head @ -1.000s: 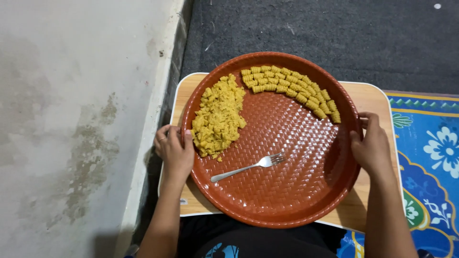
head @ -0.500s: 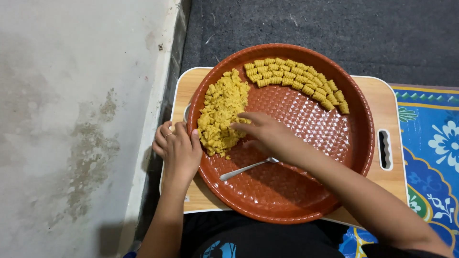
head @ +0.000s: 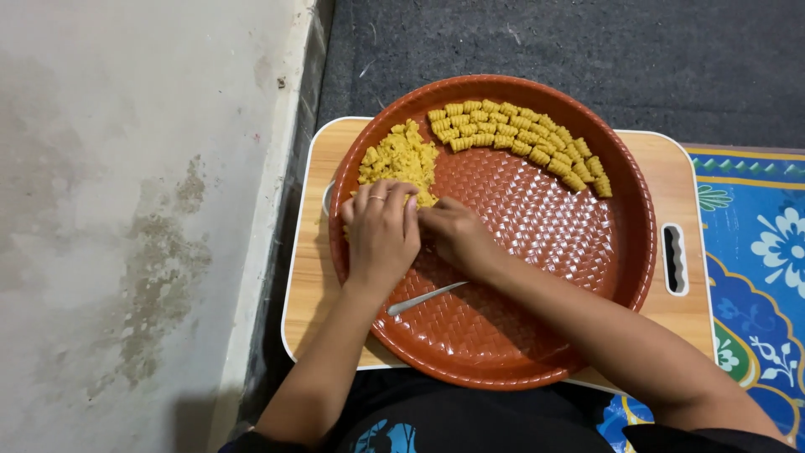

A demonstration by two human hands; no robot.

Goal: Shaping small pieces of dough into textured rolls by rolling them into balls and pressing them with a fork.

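Note:
A round reddish-brown woven-pattern tray [head: 587, 277] sits on a light wooden lap table [head: 667, 180]. A loose heap of yellow dough pieces [head: 396, 159] lies at the tray's left. Neat rows of shaped yellow pieces [head: 524, 138] curve along its far rim. My left hand [head: 381, 231], with a ring on one finger, rests palm down at the near edge of the heap. My right hand [head: 457, 235] meets it fingertip to fingertip there; what the fingers pinch is hidden. A metal fork [head: 423, 298] lies on the tray, mostly under my right forearm.
A stained pale wall [head: 134, 210] runs along the left. Dark carpet [head: 587, 50] lies beyond the table. A blue floral mat [head: 755, 252] is at the right. The table has a handle slot [head: 673, 258] at its right end.
Both hands left the tray's rims and came together at the near edge of the dough heap. The right hand crossed the tray to the left, over the fork.

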